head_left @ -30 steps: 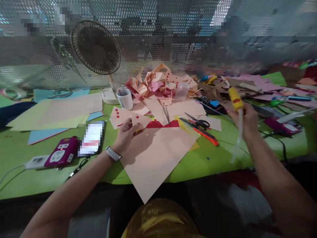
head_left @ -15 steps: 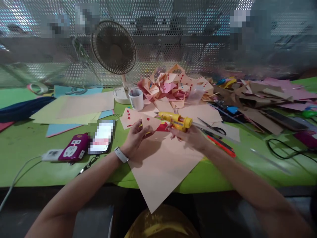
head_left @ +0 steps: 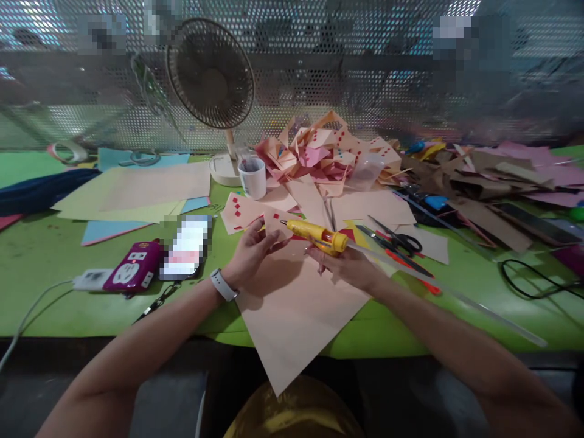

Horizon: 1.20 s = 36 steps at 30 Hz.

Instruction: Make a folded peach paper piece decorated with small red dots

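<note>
My left hand (head_left: 253, 252), with a pale watch band on its wrist, pinches a small peach paper piece (head_left: 272, 227) marked with a red diamond. My right hand (head_left: 353, 267) is wrapped round a yellow hot glue gun (head_left: 314, 236). Its nozzle points left, at or close by the red diamond; whether it touches cannot be seen. A long clear glue stick (head_left: 460, 295) runs out of the gun's back end over my right forearm. Under both hands lies a large peach sheet (head_left: 292, 328), one corner past the table edge. Peach paper with red diamonds (head_left: 236, 210) lies just behind my left hand.
Scissors (head_left: 401, 240) and an orange cutter (head_left: 431, 285) lie to the right. A white cup (head_left: 252, 178), a fan (head_left: 214, 79) and a heap of folded paper (head_left: 319, 152) stand behind. On the left are a lit phone (head_left: 187, 248) and a purple power socket (head_left: 134, 266).
The glue gun has moved slightly left and down, bringing its nozzle to the red diamond. Its glue stick has swung lower on the right. My left hand has barely moved.
</note>
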Each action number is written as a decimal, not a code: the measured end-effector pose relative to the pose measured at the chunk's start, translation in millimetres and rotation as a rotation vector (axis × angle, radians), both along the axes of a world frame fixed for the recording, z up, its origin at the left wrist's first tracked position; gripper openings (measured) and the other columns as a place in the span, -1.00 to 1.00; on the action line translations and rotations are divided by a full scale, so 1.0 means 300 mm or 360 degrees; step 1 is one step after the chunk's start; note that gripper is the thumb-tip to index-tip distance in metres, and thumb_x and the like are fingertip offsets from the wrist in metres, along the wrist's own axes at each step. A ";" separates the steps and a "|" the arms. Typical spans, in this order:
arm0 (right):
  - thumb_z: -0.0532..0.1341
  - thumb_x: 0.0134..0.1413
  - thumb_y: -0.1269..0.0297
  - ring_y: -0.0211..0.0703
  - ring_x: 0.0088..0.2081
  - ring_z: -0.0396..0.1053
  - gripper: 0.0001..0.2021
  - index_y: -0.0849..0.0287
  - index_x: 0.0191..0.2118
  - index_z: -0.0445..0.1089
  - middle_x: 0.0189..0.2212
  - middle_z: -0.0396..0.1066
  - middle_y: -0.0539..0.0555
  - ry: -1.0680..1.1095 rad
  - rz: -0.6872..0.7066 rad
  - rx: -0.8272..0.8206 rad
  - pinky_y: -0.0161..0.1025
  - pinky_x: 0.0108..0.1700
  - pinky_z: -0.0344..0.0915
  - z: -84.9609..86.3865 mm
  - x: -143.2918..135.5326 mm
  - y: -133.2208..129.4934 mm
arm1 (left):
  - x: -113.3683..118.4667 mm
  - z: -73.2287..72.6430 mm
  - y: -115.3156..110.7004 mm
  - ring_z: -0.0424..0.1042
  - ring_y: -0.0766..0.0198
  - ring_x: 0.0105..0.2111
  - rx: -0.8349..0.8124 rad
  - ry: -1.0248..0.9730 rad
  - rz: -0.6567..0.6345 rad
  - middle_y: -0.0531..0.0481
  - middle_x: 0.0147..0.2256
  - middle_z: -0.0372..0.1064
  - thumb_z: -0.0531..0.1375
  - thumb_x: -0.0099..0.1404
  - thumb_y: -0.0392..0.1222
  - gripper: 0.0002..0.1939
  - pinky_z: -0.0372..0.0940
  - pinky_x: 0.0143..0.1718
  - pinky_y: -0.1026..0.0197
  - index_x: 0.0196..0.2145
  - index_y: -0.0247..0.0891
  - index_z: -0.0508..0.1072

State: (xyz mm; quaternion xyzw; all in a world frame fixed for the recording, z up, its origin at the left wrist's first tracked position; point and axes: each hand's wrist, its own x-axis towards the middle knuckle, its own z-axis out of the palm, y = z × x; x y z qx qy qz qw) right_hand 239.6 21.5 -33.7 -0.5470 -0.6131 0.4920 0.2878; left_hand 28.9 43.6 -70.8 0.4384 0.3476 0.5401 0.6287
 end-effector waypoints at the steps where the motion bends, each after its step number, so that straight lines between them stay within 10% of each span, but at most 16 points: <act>1: 0.34 -0.05 -0.01 -0.24 -0.56 0.35 -0.68 0.13 -0.28 0.48 -0.56 0.38 -0.01 0.0000 -0.0007 -0.0004 -0.41 -0.71 0.19 0.005 -0.004 -0.002 | 0.000 0.000 0.000 0.51 0.23 -0.16 0.0005 0.0001 0.0001 0.04 -0.22 0.49 0.42 0.12 -0.09 -0.64 0.37 0.08 -0.02 -0.17 -0.18 0.44; 36: 0.37 -0.08 -0.01 -0.34 -0.56 0.32 -0.61 0.19 -0.22 0.47 -0.44 0.44 0.04 -0.0001 -0.0047 -0.0094 -0.48 -0.72 0.20 -0.003 -0.013 -0.009 | -0.002 -0.009 -0.002 0.48 0.26 -0.14 0.0030 -0.0053 -0.0052 0.01 -0.17 0.49 0.39 0.19 -0.16 -0.62 0.37 0.09 0.02 -0.06 -0.20 0.43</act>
